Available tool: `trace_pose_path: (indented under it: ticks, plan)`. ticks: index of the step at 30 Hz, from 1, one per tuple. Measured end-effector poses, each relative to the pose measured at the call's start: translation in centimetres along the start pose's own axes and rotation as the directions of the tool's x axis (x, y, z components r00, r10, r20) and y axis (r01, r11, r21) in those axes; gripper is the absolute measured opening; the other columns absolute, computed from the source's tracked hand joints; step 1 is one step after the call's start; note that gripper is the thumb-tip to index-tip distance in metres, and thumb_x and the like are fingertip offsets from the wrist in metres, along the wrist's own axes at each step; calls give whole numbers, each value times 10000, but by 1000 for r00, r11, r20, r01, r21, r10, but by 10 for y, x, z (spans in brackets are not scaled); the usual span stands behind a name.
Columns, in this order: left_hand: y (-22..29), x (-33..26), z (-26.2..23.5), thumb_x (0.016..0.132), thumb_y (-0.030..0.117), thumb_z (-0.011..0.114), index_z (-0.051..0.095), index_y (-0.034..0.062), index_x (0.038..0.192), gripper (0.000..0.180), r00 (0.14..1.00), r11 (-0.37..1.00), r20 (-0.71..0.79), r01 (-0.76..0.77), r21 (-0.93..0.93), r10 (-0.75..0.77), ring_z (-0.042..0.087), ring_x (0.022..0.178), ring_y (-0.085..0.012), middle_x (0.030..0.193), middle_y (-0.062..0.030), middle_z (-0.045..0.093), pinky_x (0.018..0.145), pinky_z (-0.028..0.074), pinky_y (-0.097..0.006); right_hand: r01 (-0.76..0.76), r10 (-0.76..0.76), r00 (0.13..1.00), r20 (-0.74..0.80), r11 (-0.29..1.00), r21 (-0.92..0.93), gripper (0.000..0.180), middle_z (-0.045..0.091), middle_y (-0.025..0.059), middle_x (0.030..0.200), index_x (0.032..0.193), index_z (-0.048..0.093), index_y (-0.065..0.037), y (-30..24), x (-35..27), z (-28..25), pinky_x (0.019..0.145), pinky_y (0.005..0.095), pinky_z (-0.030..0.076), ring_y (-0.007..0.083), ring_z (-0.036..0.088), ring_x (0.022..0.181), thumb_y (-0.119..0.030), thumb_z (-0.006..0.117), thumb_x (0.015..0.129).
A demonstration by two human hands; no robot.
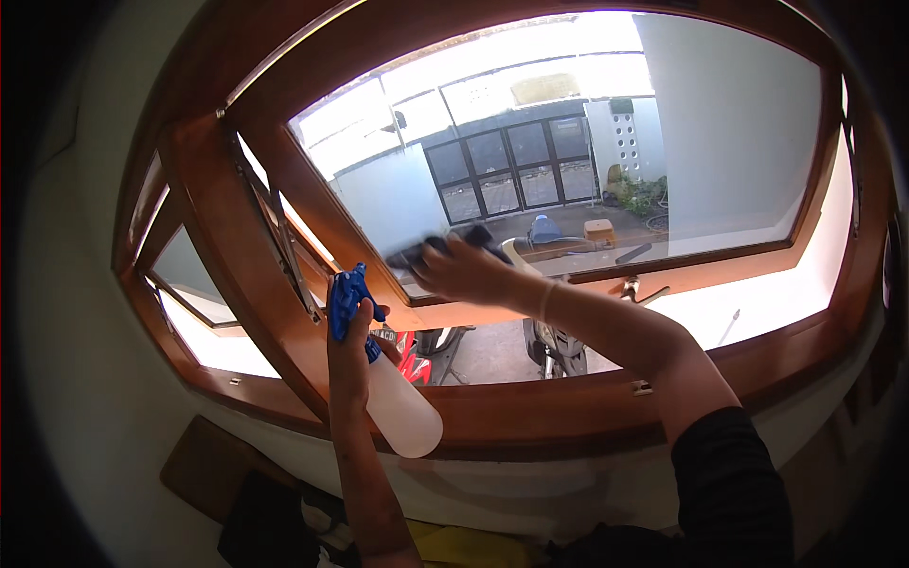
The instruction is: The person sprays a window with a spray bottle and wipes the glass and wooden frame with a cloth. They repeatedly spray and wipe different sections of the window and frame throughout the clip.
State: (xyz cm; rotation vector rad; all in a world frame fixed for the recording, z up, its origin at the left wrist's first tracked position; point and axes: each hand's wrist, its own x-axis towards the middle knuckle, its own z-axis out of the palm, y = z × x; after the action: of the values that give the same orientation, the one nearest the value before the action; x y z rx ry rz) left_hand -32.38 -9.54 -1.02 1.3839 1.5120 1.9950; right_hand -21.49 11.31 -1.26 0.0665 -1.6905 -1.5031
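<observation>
My left hand (357,343) is closed around the neck of a spray bottle (405,417), which has a blue trigger head and a whitish translucent body. The bottle tilts, its base toward the lower right, in front of the window's wooden frame. Higher up, my right hand (464,273) grips a dark cloth (407,254), slightly blurred, at the lower left part of the window pane (739,142). Part of the cloth sticks out on both sides of the fingers. The pane sits in a brown wooden sash, tilted outward at the bottom.
A metal stay (279,232) props the sash at the left, and a latch handle (632,289) sits on its lower rail. The wooden sill (530,417) runs below. A narrower open window (194,275) stands at left. Motorbikes (557,348) and a gate (511,166) are outside.
</observation>
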Motion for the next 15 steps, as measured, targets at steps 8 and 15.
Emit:
trace_pose_path:
  ticks: [8,15]
  plan:
    - [-4,7,3,889,493,547,410,114,1300,575,999,999,4,35,24,-35,578,443,-152,956,-90,656,414,470,-276,17,-28,998,63,986,167,69,552,-58,837,830,642,-184,55,-41,-58,788,313,445,142,510,916,-206,630,766]
    - [12,-7,61,874,491,580,316,148,1394,676,976,985,211,81,-152,-47,584,447,-177,999,-124,651,412,475,-287,-255,198,953,-230,933,-254,276,571,-68,975,1037,629,-213,212,14,-91,795,294,462,135,516,983,-243,680,767]
